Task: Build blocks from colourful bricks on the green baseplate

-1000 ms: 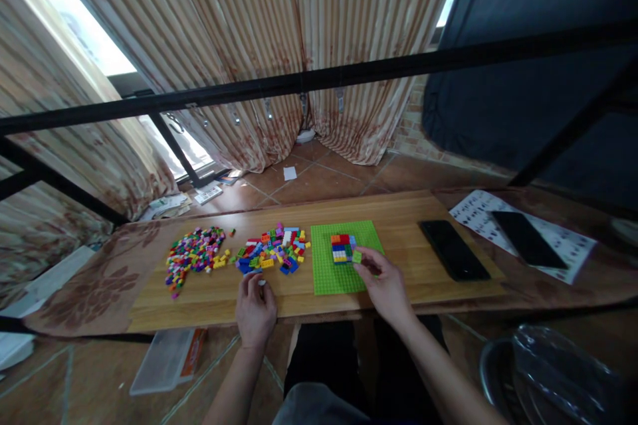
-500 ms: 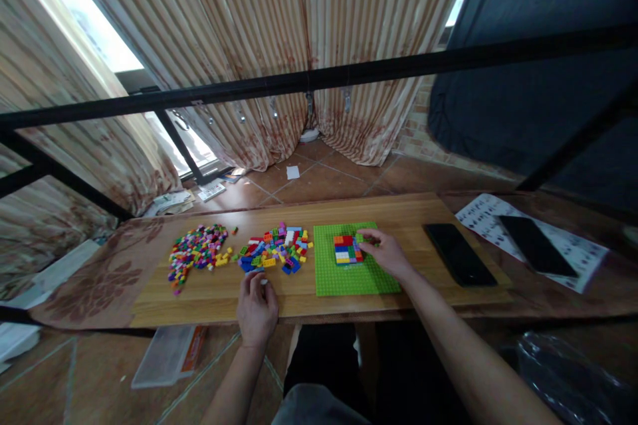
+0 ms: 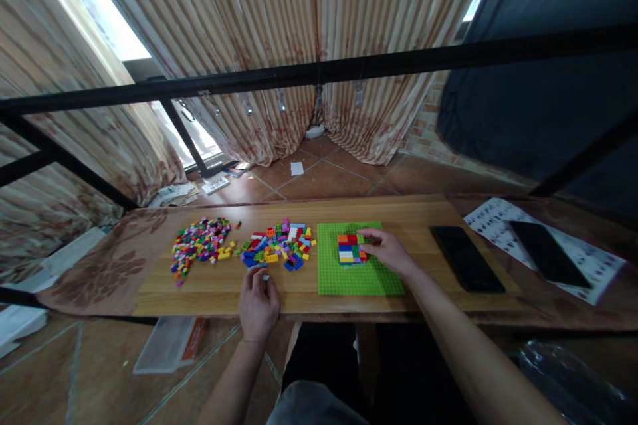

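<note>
Right hand (image 3: 389,251) shifts from the build's (image 3: 349,255) near corner farther up its right side, small bricks (image 3: 199,242) far left, left hand (image 3: 259,305) pinching a pale brick (image 3: 266,277), larger bricks (image 3: 279,247) just beyond, build on the green plate (image 3: 329,281), right fingers at its edge, clamped or not, can't tell.

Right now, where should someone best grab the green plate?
Probably by the left edge of the plate, from the left: it lies flat and that edge is bare, while the right hand reaches over the right side and bricks stand nearer the middle.
</note>
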A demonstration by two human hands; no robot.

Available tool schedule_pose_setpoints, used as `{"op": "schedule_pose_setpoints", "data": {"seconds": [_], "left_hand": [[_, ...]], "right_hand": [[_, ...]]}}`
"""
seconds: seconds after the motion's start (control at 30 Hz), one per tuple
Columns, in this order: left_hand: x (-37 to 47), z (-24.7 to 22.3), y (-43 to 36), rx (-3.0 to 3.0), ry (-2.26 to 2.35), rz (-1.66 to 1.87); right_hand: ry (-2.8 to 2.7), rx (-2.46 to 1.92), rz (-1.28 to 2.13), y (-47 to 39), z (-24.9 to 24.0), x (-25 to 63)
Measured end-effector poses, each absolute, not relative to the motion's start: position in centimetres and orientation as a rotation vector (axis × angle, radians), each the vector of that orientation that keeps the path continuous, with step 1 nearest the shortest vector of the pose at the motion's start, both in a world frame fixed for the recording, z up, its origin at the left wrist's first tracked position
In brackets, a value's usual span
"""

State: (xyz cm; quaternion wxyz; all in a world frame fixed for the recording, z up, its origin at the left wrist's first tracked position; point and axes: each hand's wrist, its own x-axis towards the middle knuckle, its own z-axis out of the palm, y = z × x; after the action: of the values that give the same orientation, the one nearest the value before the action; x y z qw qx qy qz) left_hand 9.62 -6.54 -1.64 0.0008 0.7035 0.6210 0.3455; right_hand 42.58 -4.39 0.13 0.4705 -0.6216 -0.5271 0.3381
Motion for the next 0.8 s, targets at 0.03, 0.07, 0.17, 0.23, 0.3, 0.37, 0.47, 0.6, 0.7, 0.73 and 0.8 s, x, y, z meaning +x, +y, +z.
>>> {"op": "schedule_pose_setpoints", "data": {"seconds": [0.03,0.07,0.17,0.23,0.3,0.37,0.47,0.6,0.7,0.73,0.8], "left_hand": [[9.6,-1.6,-6.5,2.208,1.947,1.088],[9.6,-1.6,-6.5,2.207,1.945,1.092],[9.7,-1.5,-6.6,2.206,1.943,1.098],[9.7,-1.5,-6.6,2.204,1.948,1.090],[9.7,-1.5,-6.6,2.202,1.954,1.077],[9.7,-1.4,-6.6,2.198,1.958,1.070],[9.8,-1.4,-6.7,2.194,1.951,1.077],[9.8,-1.5,-6.7,2.190,1.943,1.086],[9.8,-1.5,-6.7,2.189,1.949,1.086],[9.8,-1.5,-6.7,2.187,1.951,1.086],[9.8,-1.5,-6.7,2.188,1.952,1.084]], "right_hand": [[-1.277,-1.525,0.839,-4.5,0.2,42.6],[-1.255,-1.524,0.852,-4.6,0.4,42.6],[-1.166,-1.506,0.902,-4.7,0.8,42.5],[-1.102,-1.515,0.914,-4.8,1.0,42.5],[-1.058,-1.547,0.899,-4.8,1.0,42.4],[-1.036,-1.570,0.872,-4.7,0.9,42.2],[-1.028,-1.577,0.843,-4.4,0.6,41.8],[-1.041,-1.567,0.817,-3.8,0.2,41.4],[-1.059,-1.558,0.792,-3.6,-0.2,41.2],[-1.065,-1.557,0.785,-3.5,-0.4,41.1],[-1.076,-1.563,0.770,-3.5,-0.6,41.0]]}}
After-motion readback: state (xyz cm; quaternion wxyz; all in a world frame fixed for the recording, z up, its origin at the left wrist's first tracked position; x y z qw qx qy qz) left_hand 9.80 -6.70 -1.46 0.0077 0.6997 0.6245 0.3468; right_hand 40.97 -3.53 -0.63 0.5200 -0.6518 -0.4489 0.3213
